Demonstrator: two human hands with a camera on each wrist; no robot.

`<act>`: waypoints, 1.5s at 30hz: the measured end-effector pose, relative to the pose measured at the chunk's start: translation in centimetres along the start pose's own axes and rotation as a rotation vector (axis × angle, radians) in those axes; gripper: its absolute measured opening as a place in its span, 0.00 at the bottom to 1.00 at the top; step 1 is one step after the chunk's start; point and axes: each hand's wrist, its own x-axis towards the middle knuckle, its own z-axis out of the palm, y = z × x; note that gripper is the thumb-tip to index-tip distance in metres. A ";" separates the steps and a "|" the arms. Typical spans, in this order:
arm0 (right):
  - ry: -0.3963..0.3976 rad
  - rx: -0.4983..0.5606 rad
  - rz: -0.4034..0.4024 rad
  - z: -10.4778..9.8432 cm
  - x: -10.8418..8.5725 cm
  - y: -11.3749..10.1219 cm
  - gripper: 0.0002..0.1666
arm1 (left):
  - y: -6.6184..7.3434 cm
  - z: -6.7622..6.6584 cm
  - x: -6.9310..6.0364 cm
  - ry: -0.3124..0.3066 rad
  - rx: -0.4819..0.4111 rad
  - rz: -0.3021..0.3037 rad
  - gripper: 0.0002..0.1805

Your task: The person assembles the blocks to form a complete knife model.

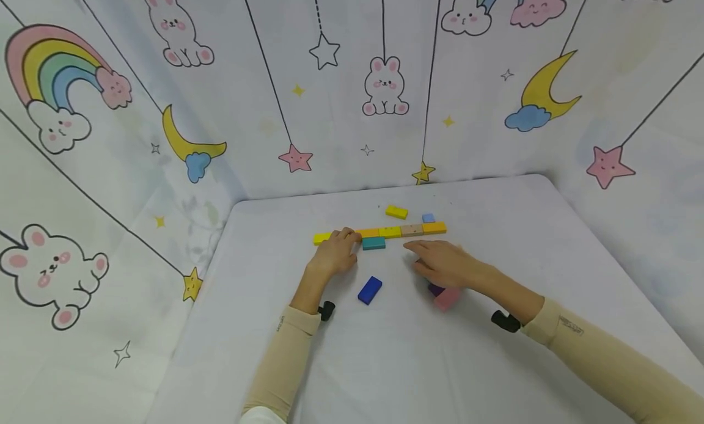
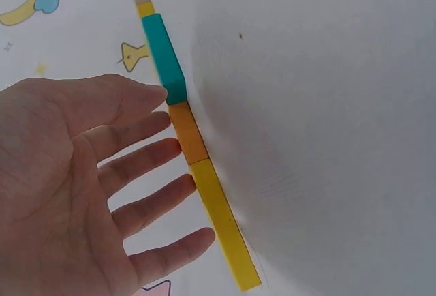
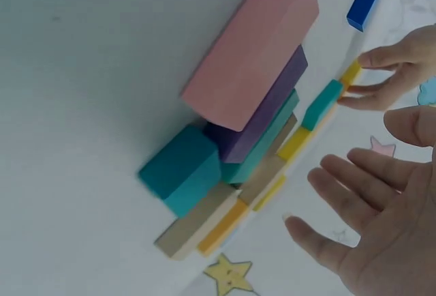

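My left hand (image 1: 333, 253), fingers extended and grasping nothing, touches the left part of a row of blocks (image 1: 390, 232) on the desk (image 1: 231, 326). Nearer me lies a blue block (image 1: 370, 290), and a teal block (image 1: 374, 243) sits just beside the row. My right hand (image 1: 442, 262), released with its fingers spread, is near a purple block (image 1: 436, 289) and a pink block (image 1: 448, 299).

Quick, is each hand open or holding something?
Left hand: open, fingers straight, by the row of blocks.
Right hand: open, holding nothing.
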 end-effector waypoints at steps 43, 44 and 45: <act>0.032 0.010 -0.004 1.3 -4.6 2.8 0.27 | 0.2 -0.1 -0.2 -0.005 -0.039 -0.005 0.32; 0.032 0.010 -0.006 1.3 -4.6 2.9 0.27 | 0.2 -0.1 -0.2 -0.004 -0.044 -0.006 0.33; 0.032 0.009 -0.008 1.3 -4.6 2.9 0.27 | 0.3 -0.2 -0.2 -0.005 -0.051 -0.008 0.33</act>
